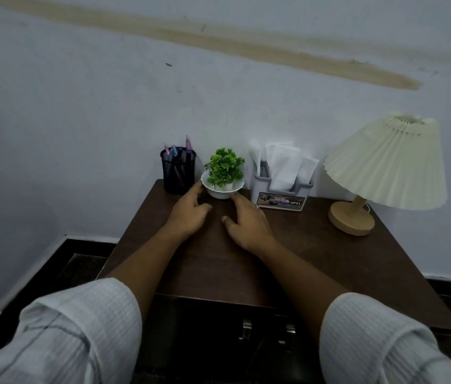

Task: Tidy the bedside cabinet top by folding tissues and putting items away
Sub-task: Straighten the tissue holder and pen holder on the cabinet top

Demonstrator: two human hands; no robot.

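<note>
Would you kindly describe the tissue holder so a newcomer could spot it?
Start at the pleated cream lamp on the dark cabinet top. Just left of it stands the grey tissue holder. Alone among its neighbours, it holds white tissues and bears a printed label.

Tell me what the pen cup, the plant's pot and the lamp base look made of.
Pen cup: black wire mesh, likely metal; pens show through it. Plant pot: glossy white with a scalloped rim, plastic or ceramic, cannot tell. Lamp base: pale, matte, probably wood.
</note>
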